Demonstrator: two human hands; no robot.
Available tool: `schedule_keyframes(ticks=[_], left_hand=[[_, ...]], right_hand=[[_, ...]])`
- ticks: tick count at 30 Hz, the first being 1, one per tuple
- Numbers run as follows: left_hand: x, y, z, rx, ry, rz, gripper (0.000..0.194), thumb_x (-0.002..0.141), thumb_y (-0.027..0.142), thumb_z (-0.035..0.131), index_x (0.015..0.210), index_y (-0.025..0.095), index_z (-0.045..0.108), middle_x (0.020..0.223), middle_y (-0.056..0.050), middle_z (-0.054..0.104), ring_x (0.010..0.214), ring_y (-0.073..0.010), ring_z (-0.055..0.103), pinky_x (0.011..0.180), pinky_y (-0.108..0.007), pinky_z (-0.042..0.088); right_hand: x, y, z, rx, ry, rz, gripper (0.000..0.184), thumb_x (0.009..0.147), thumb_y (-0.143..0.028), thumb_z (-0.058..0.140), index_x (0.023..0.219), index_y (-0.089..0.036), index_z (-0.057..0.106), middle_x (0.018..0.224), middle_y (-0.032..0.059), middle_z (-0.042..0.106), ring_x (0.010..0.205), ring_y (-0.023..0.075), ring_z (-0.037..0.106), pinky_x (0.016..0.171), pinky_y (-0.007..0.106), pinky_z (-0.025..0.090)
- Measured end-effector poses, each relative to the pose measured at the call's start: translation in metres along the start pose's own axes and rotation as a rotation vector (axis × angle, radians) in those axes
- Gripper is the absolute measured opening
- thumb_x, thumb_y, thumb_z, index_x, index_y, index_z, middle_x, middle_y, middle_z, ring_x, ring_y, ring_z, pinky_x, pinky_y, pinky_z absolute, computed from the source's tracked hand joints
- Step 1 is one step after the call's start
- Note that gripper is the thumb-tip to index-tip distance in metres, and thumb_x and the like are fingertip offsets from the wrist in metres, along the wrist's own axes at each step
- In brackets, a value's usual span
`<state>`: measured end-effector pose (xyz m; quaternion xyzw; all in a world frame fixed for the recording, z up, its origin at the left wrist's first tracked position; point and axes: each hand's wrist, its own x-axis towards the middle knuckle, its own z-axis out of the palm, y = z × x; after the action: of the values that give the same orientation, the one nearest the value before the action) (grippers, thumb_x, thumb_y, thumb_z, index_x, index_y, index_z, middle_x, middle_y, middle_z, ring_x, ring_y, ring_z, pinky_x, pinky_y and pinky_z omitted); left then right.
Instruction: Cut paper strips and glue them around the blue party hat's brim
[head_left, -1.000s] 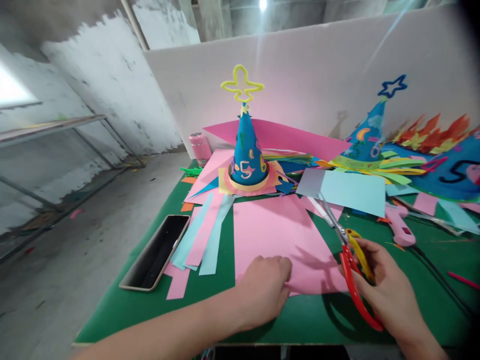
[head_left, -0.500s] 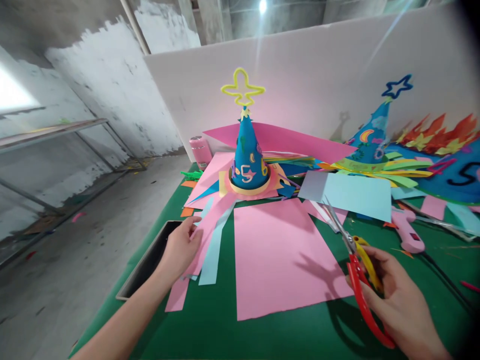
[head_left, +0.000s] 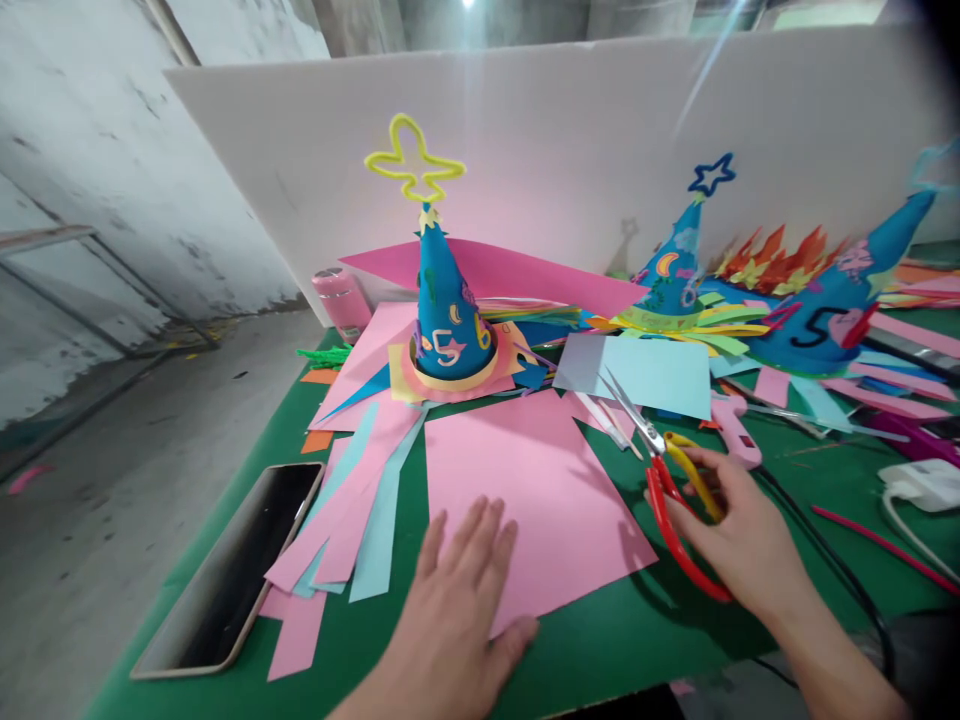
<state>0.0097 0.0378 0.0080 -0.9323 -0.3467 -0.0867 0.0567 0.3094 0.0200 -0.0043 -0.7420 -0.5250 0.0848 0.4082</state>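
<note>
The head view shows the left hand (head_left: pixel 469 590) spread palm-down, fingers apart, over the lower left part of a pink paper sheet (head_left: pixel 532 490) lying on the green table (head_left: pixel 577 655). The right hand (head_left: pixel 731 530) curls around the red and yellow handles of the scissors (head_left: pixel 664 465), whose slightly parted blades point away toward a light blue sheet (head_left: pixel 667 375). Behind the pink paper sheet stands a blue cone hat (head_left: pixel 446 310) with a yellow pipe-cleaner topper. Pink and light blue strips fan out between it and a smartphone (head_left: pixel 232 570) at the table's left edge.
</note>
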Motion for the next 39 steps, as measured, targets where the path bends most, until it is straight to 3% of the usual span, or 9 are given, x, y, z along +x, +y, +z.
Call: schedule_keyframes(ticks=[4,9,14,19,21,25,31,36,39], left_hand=[[-0.007,0.016,0.028,-0.082,-0.041,0.095,0.056,0.089,0.047,0.037,0.138,0.021,0.037,0.146,-0.007,0.034,0.134,-0.0285,0.027,0.108,-0.049,0.019],[-0.014,0.005,0.041,-0.125,-0.052,0.08,0.049,0.087,0.04,0.044,0.134,0.025,0.044,0.139,-0.006,0.045,0.13,-0.0277,0.036,0.106,-0.049,0.026],[-0.017,-0.002,0.042,-0.142,-0.113,0.174,0.04,0.083,0.036,0.052,0.121,0.024,0.056,0.133,-0.008,0.052,0.125,-0.0301,0.043,0.103,-0.052,0.033],[-0.017,0.002,0.038,-0.128,-0.071,0.144,0.031,0.087,0.032,0.048,0.111,0.017,0.061,0.119,-0.013,0.062,0.116,-0.0292,0.053,0.097,-0.047,0.043],[-0.014,0.002,0.025,-0.122,-0.066,0.207,0.03,0.087,0.024,0.046,0.111,0.014,0.06,0.117,-0.014,0.062,0.115,-0.029,0.053,0.095,-0.045,0.045],[-0.004,-0.001,-0.012,-0.221,-0.07,0.204,0.027,0.087,0.01,0.041,0.105,0.011,0.06,0.11,-0.013,0.064,0.113,-0.0245,0.054,0.098,-0.039,0.042],[0.014,-0.006,-0.031,-0.325,-0.26,-0.015,0.027,0.091,0.013,0.035,0.078,0.016,0.059,0.084,-0.007,0.059,0.081,-0.0191,0.055,0.075,-0.035,0.046],[0.027,-0.013,-0.029,-0.23,-0.326,-0.008,0.028,0.093,0.016,0.034,0.079,0.016,0.058,0.076,-0.005,0.059,0.069,-0.0188,0.053,0.067,-0.034,0.042],[0.025,-0.01,-0.026,-0.143,-0.257,-0.013,0.029,0.092,0.01,0.032,0.091,0.013,0.061,0.088,-0.01,0.062,0.083,-0.0243,0.056,0.077,-0.042,0.04]], right_hand=[[0.026,0.027,-0.009,-0.309,-0.013,-0.041,0.06,0.068,-0.058,0.058,0.112,-0.018,0.053,0.11,0.014,0.059,0.094,0.0313,0.06,0.076,0.045,0.05],[0.038,0.048,-0.016,-0.468,-0.084,-0.181,0.057,0.076,-0.059,0.052,0.115,-0.017,0.054,0.113,0.0149,0.057,0.102,0.0336,0.056,0.079,0.047,0.048],[0.016,0.009,-0.023,-0.379,0.014,-0.352,0.046,0.079,-0.048,0.055,0.118,-0.022,0.054,0.12,0.0126,0.054,0.113,0.0335,0.05,0.095,0.051,0.039],[-0.032,-0.048,-0.01,-0.132,-0.554,-0.637,0.052,0.076,-0.033,0.062,0.126,-0.029,0.05,0.123,0.0082,0.058,0.111,0.0263,0.054,0.09,0.04,0.046],[-0.042,-0.059,-0.002,-0.089,-0.634,-0.676,0.053,0.075,-0.03,0.062,0.126,-0.025,0.05,0.122,0.0093,0.059,0.11,0.0249,0.055,0.089,0.038,0.047],[-0.042,-0.061,0.008,-0.053,-0.577,-0.737,0.028,0.081,-0.02,0.055,0.109,-0.024,0.06,0.108,0.0071,0.065,0.098,0.0197,0.06,0.083,0.034,0.047],[-0.028,-0.056,0.004,-0.022,-0.741,-0.579,0.024,0.092,-0.028,0.043,0.092,-0.023,0.066,0.084,0.0053,0.064,0.078,0.0163,0.059,0.067,0.03,0.045],[-0.019,-0.062,0.006,0.006,-0.798,-0.321,0.03,0.092,-0.034,0.041,0.078,-0.023,0.065,0.074,0.0021,0.063,0.072,0.0157,0.058,0.066,0.029,0.044],[-0.017,-0.063,0.01,-0.017,-0.783,-0.275,0.027,0.091,-0.034,0.043,0.075,-0.022,0.062,0.071,0.0009,0.063,0.07,0.0158,0.057,0.063,0.028,0.043]])
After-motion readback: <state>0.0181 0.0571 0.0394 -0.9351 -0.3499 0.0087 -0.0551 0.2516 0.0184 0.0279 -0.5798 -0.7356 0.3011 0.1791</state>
